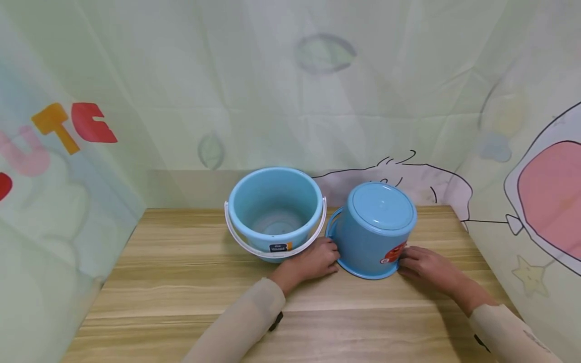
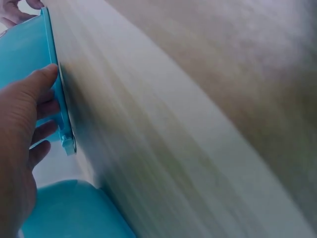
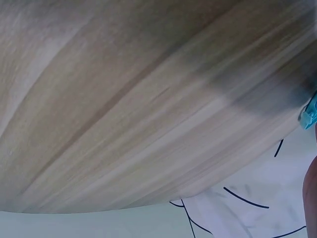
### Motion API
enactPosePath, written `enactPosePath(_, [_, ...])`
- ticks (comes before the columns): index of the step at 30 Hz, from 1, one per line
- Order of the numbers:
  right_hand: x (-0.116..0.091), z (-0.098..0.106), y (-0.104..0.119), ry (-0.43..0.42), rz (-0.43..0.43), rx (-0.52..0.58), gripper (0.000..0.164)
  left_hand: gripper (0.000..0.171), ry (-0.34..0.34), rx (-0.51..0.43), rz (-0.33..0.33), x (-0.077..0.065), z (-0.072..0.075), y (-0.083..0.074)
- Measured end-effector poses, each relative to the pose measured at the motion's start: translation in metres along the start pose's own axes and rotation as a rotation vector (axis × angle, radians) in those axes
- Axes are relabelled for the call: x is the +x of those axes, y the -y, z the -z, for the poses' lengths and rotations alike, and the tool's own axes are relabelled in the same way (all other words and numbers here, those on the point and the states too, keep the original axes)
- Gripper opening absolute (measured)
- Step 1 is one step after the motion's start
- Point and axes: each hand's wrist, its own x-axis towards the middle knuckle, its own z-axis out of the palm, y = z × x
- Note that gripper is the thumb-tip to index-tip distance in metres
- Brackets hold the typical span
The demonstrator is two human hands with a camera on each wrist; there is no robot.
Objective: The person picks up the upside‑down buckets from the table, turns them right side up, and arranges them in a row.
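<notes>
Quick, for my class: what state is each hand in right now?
Left hand: holding one side of the upturned blue bucket, near its rim.
Right hand: holding the opposite side.

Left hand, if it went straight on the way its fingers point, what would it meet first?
The upside-down bucket. The left hand appears to be touching it near the rim, so there seems to be no free gap ahead, though exact contact is hard to judge.

Left hand point(image 2: 16, 131) at rim point(image 2: 51, 42) of blue bucket point(image 2: 22, 57); thumb touches rim, fingers bent below it in frame. Right hand point(image 2: 17, 13) at same bucket, top-left corner. Second bucket point(image 2: 69, 210), cut off at bottom. Wood-grain table point(image 2: 173, 124) alongside
</notes>
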Motion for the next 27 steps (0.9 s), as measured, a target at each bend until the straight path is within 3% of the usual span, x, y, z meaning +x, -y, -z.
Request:
enactPosePath(13, [0.001, -0.001, -0.001, 0.004, -0.015, -0.022, 0.038, 0.018, 0.034, -0.056, 0.05, 0.004, -0.001, -0.002])
enactPosePath(22, [-0.001, -0.006, 0.002, -0.025, -0.026, -0.014, 0.042, 0.015, 0.078, -0.049, 0.183, 0.012, 0.002, -0.011])
enactPosePath(27, [0.0, -0.006, 0.003, -0.022, -0.022, -0.029, 0.041, 0.017, 0.073, -0.036, 0.217, 0.013, 0.001, -0.014])
